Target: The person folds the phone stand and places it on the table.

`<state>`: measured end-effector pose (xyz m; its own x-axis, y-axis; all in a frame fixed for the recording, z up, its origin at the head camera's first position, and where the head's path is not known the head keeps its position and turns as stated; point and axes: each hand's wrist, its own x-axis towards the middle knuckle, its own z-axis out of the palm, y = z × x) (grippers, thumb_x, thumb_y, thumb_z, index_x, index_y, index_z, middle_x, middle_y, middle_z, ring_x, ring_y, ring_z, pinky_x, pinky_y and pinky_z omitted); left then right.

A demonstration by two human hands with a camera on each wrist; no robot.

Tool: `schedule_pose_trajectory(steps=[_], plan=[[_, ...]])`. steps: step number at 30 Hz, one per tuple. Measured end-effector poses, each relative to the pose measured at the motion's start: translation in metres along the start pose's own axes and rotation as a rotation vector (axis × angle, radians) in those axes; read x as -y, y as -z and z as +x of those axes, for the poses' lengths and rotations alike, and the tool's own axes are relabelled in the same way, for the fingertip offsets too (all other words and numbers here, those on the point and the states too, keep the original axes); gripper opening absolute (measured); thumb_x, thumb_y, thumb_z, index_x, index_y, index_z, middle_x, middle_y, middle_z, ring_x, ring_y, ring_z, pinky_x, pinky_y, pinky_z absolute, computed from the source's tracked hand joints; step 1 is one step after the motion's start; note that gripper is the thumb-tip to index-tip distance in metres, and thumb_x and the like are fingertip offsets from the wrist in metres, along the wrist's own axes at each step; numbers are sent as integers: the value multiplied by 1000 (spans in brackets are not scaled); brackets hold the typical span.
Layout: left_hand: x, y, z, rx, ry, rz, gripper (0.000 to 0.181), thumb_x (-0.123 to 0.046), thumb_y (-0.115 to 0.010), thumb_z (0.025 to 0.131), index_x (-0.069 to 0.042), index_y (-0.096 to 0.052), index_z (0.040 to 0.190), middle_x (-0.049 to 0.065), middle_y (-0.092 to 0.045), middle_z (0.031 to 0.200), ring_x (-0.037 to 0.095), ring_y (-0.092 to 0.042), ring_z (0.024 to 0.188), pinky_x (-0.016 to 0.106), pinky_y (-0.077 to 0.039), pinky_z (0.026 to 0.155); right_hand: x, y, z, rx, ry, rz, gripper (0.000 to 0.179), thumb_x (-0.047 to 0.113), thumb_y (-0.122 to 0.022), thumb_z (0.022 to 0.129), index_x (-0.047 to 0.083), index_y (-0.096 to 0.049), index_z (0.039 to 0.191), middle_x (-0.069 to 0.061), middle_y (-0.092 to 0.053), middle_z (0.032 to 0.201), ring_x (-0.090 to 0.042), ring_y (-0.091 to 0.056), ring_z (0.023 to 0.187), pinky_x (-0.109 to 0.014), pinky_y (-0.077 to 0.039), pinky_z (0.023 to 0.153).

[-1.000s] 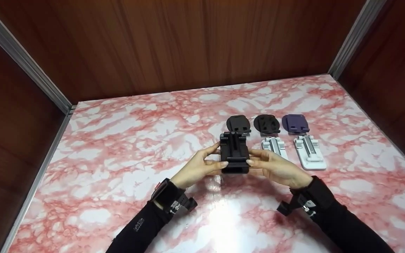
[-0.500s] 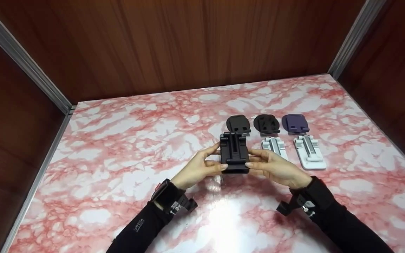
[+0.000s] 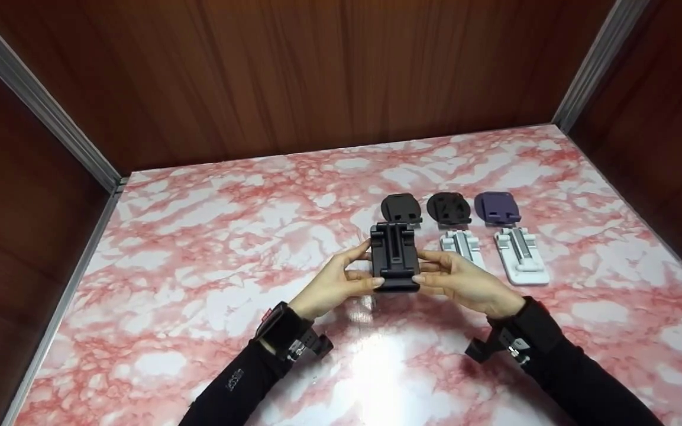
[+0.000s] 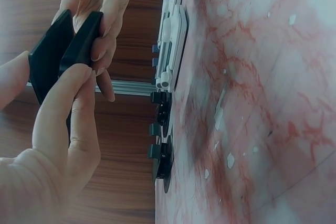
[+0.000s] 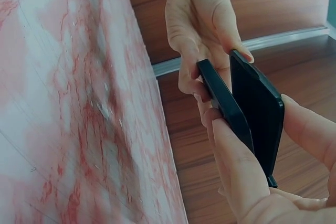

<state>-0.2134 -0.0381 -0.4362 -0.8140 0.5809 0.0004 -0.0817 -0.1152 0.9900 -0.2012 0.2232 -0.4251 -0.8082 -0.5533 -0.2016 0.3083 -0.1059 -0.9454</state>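
A black folding phone stand (image 3: pixel 396 251) is held up off the table between both hands. My left hand (image 3: pixel 336 283) grips its left side, thumb on the lower front edge and fingers behind. My right hand (image 3: pixel 466 283) grips the opposite side the same way. In the left wrist view, the stand's upper plate (image 4: pixel 50 59) and base (image 4: pixel 81 43) sit at a narrow angle with a gap between them. The right wrist view shows fingers under the base (image 5: pixel 226 103) and both thumbs on the plate (image 5: pixel 257 111).
Two white phone stands (image 3: pixel 521 257) lie on the marbled table (image 3: pixel 210 248), the nearer one partly behind my right hand. Behind them is a row of round-based stands: dark grey (image 3: pixel 401 206), black (image 3: pixel 448 207) and purple (image 3: pixel 497 207). Wood-patterned panels (image 3: pixel 317 71) enclose the table.
The black stand's front plate has tilted slightly, and the gap at its lower edge no longer shows from the head view. Both thumbs shifted a little with it; the arms stayed in place.
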Motion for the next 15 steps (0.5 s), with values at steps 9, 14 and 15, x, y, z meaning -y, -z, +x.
schedule_pose_trajectory(steps=[9, 14, 15], plan=[[0, -2, -1, -33, 28, 33, 83, 1, -67, 88, -1, -16, 154, 17, -42, 134, 25, -65, 100, 38, -54, 88, -2, 0, 1, 9, 19, 0, 81, -4, -59, 92, -11, -2, 149, -14, -54, 129, -18, -61, 108, -33, -47, 98], [0, -2, -1, -31, 25, 38, 83, 2, -67, 88, -1, -16, 154, 17, -42, 134, 23, -65, 98, 44, -53, 90, -3, 0, 1, 16, 20, -10, 81, -4, -59, 93, -10, -1, 149, -14, -54, 129, -18, -61, 108, -34, -46, 99], [0, -2, -1, -30, 23, 37, 83, 2, -67, 89, -1, -16, 154, 17, -43, 134, 23, -65, 97, 46, -52, 91, -3, 0, 1, 15, 20, -16, 80, -4, -58, 93, -10, -1, 149, -15, -53, 130, -18, -61, 108, -34, -46, 99]])
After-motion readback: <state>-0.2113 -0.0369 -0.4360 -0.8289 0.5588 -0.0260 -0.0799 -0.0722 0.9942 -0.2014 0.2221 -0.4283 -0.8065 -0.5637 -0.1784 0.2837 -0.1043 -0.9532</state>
